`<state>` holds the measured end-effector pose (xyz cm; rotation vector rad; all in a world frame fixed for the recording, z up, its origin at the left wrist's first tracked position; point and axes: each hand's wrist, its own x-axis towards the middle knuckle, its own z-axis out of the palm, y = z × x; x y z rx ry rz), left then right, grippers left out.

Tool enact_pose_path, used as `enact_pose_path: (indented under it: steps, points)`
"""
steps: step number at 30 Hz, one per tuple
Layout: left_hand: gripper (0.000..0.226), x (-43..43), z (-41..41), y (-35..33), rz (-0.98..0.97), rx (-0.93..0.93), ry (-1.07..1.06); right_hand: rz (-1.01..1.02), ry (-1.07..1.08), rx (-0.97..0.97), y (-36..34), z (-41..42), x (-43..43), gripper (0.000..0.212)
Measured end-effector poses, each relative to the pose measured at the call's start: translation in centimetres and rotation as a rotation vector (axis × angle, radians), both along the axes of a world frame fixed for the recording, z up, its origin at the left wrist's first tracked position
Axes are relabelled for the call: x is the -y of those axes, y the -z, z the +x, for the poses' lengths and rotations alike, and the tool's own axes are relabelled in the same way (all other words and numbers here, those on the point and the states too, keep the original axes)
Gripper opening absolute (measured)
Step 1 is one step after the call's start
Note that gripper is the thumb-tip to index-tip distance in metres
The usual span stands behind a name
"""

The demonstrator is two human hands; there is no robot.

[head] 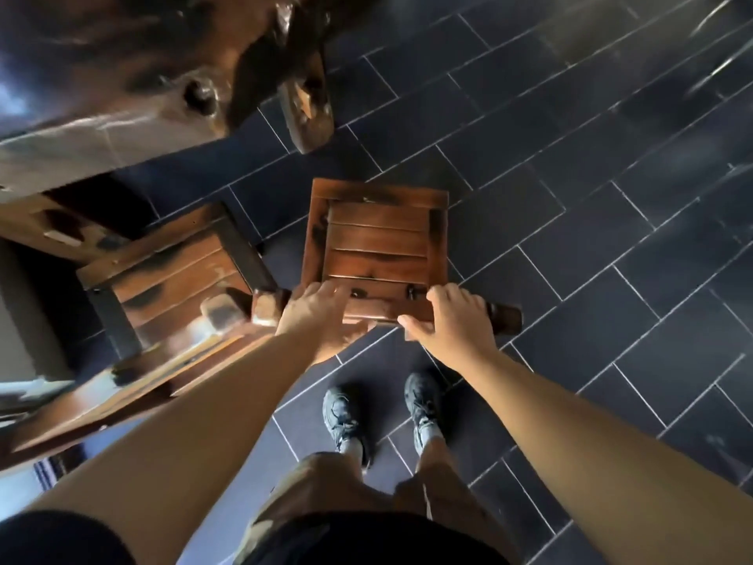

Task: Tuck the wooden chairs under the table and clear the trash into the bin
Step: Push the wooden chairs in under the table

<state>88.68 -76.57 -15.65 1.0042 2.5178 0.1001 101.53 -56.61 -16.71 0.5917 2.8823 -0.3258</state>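
Presently the head view looks straight down. Both hands are on one wooden chair (379, 238), at the top rail (387, 314) of its back.
Grip, left hand (313, 316): fingers curled over the rail near its left end, holding it firmly.
Grip, right hand (452, 316): fingers hooked over the rail toward its right end, thumb lying along the near face, also holding it. A short stretch of rail shows bare between the two hands.
Chair position: upright on the dark tiled floor (570, 258), slatted seat facing up, front edge of the seat pointing toward the table (102, 75). The seat lies wholly outside the tabletop's edge, near the table leg (303, 104) but apart from it.
A second chair (171, 271) stands just beside it on the left, seat turned at an angle, front corner close to the table edge; whether it reaches under the top, cannot tell (motion blur).
The person's two dark shoes (342, 418) stand on the tiles directly behind the held chair's back
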Motion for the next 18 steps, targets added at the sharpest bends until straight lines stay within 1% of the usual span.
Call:
enact_pose_path:
  steps: [4,8,11,14,18]
  points:
    - [0.071,0.2,-0.2,1.1,-0.002,-0.052,0.032,0.052,-0.008,-0.107,1.8,0.2,0.0,0.071]
    - [0.069,0.1,-0.2,3.1,0.046,-0.11,-0.04,0.081,0.018,-0.217,3.4,0.1,0.3,0.066]
    - [0.072,0.0,0.1,4.6,0.104,-0.219,-0.062,0.118,0.045,-0.28,4.1,0.1,0.4,0.066]
    - [0.07,0.1,0.4,4.9,0.152,-0.3,-0.064,0.142,0.043,-0.302,4.4,0.2,0.4,0.07]
    - [0.071,0.0,0.3,5.1,0.167,-0.34,-0.069,0.174,0.033,-0.332,4.5,0.0,0.4,0.07]
